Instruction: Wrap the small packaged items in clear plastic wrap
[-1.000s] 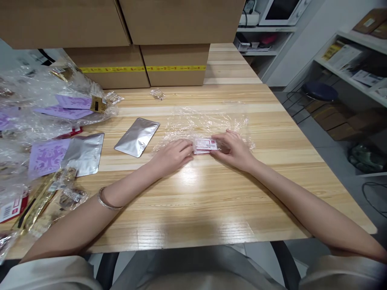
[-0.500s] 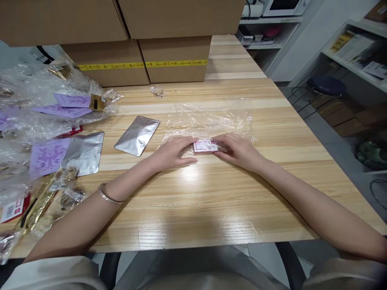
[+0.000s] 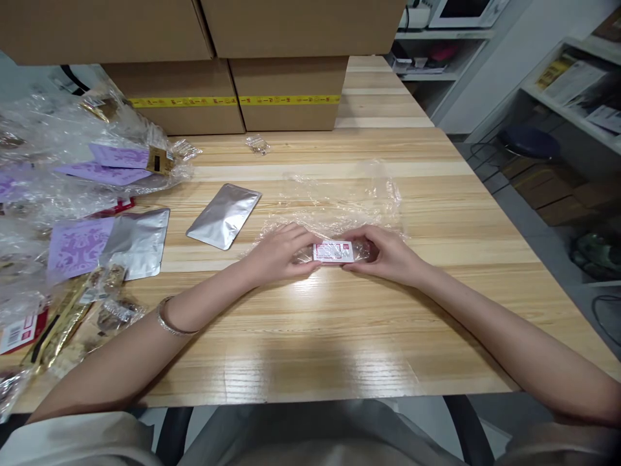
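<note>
A small packet with a white and red label (image 3: 332, 251) lies at the near edge of a crinkled clear plastic sheet (image 3: 344, 197) on the wooden table (image 3: 315, 323). My left hand (image 3: 279, 252) grips the packet's left end with curled fingers. My right hand (image 3: 385, 252) grips its right end the same way. The plastic seems rolled around the packet between my hands. A metal bangle (image 3: 169, 320) sits on my left wrist.
A silver foil pouch (image 3: 223, 215) lies left of my hands, a second one (image 3: 136, 241) further left. Purple cards and gold wrapped items in clear bags (image 3: 72, 194) crowd the left side. Stacked cardboard boxes (image 3: 233, 65) stand at the back. Shelves (image 3: 572, 77) rise on the right.
Both hands have closed more tightly around the packet's ends and drawn it slightly toward me, with the plastic's near edge gathered around it.
</note>
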Available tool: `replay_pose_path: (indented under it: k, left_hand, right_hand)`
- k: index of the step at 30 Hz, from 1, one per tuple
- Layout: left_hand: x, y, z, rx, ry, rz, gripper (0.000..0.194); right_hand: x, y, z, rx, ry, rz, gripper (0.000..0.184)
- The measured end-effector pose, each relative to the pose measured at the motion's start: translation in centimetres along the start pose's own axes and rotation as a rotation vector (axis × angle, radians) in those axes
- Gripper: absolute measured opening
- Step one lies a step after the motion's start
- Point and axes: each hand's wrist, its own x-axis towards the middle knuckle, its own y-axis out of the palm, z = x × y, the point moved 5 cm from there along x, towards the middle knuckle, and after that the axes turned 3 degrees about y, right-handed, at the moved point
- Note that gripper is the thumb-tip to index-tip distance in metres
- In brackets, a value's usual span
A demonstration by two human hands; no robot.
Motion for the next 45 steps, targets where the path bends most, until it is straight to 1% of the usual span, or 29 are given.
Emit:
replay_pose_path:
  k: [3, 6, 8, 10, 13, 17, 19, 21, 24, 25, 27, 28, 30, 32, 36, 39, 40, 41, 42, 43, 44, 45]
  left_hand:
    - [-0.2, 0.1, -0.1, -0.002, 0.029, 0.035, 0.047]
    - [0.1, 0.3, -0.1, -0.059, 0.033, 0.029, 0.042]
    - [0.2, 0.3, -0.3, -0.058, 0.048, 0.025, 0.039]
    - [0.3, 0.3, -0.5, -0.030, 0.060, 0.020, 0.038]
    - [0.3, 0.0, -0.4, -0.007, 0.030, 0.026, 0.039]
    - [0.2, -0.6, 0.1, -0.111, -0.028, 0.062, 0.036]
    - [0.2, -0.9, 0.2, -0.156, -0.030, 0.082, 0.035]
    - [0.2, -0.9, 0.2, -0.124, -0.007, 0.097, 0.041]
    - [0.2, -0.7, 0.1, 0.037, 0.013, 0.096, 0.055]
    - [0.1, -0.6, 0.2, 0.088, -0.002, 0.087, 0.054]
    - [0.1, -0.6, 0.6, 0.150, -0.049, 0.056, 0.045]
    - [0.0, -0.7, 0.8, 0.166, -0.076, 0.032, 0.040]
    - [0.0, -1.0, 1.1, 0.185, -0.117, -0.016, 0.036]
    - [-0.1, -1.3, 1.4, 0.214, -0.149, -0.038, 0.036]
    - [-0.1, -1.7, 1.6, 0.354, -0.262, 0.024, 0.040]
    - [-0.2, -1.8, 1.5, 0.448, -0.380, 0.090, 0.041]
    - [-0.3, -1.9, 1.5, 0.462, -0.411, 0.090, 0.039]
    - [-0.3, -2.0, 1.4, 0.471, -0.425, 0.069, 0.035]
    - [-0.2, -2.2, 1.1, 0.478, -0.407, 0.030, 0.029]
    - [-0.1, -2.3, 0.8, 0.478, -0.346, -0.011, 0.024]
    - [0.0, -2.4, 0.2, 0.469, -0.246, -0.044, 0.023]
    - [0.1, -2.3, -0.3, 0.446, -0.122, -0.058, 0.024]
  right_hand:
    - [-0.2, 0.1, 0.5, -0.031, 0.013, -0.006, 0.046]
    - [-0.3, 0.0, 0.9, -0.084, 0.018, -0.044, 0.043]
    - [-0.3, -0.2, 1.0, -0.137, -0.001, -0.048, 0.043]
    - [-0.4, -0.4, 1.2, -0.207, -0.056, -0.042, 0.046]
    - [-0.6, -0.6, 1.7, -0.332, -0.186, -0.026, 0.047]
    - [-0.9, -0.4, 2.4, -0.462, -0.355, -0.044, 0.029]
    - [-0.9, -0.2, 2.7, -0.478, -0.387, -0.061, 0.025]
    - [-0.8, 0.0, 2.7, -0.457, -0.341, -0.048, 0.027]
    - [-0.4, 0.1, 1.9, -0.364, -0.166, -0.003, 0.032]
    - [-0.3, 0.0, 1.5, -0.313, -0.101, 0.004, 0.032]
    - [-0.3, -0.4, 0.8, -0.222, 0.031, 0.000, 0.033]
    - [-0.3, -0.7, 0.5, -0.211, 0.089, -0.003, 0.035]
    - [-0.3, -1.2, -0.1, -0.283, 0.174, 0.015, 0.036]
    - [-0.4, -1.9, -0.6, -0.424, 0.215, 0.036, 0.038]
    - [-0.4, -3.7, -2.5, -0.612, 0.293, 0.012, 0.039]
    - [-0.5, -4.8, -4.4, -0.685, 0.403, 0.014, 0.036]
    - [-0.6, -5.0, -4.8, -0.691, 0.438, 0.010, 0.035]
    - [-0.6, -5.2, -5.0, -0.690, 0.456, -0.019, 0.034]
    - [-0.6, -5.4, -4.8, -0.683, 0.447, -0.073, 0.032]
    - [-0.6, -5.5, -4.2, -0.677, 0.403, -0.146, 0.032]
    - [-0.5, -5.6, -3.4, -0.671, 0.324, -0.218, 0.032]
    - [-0.5, -5.3, -2.3, -0.660, 0.210, -0.265, 0.033]
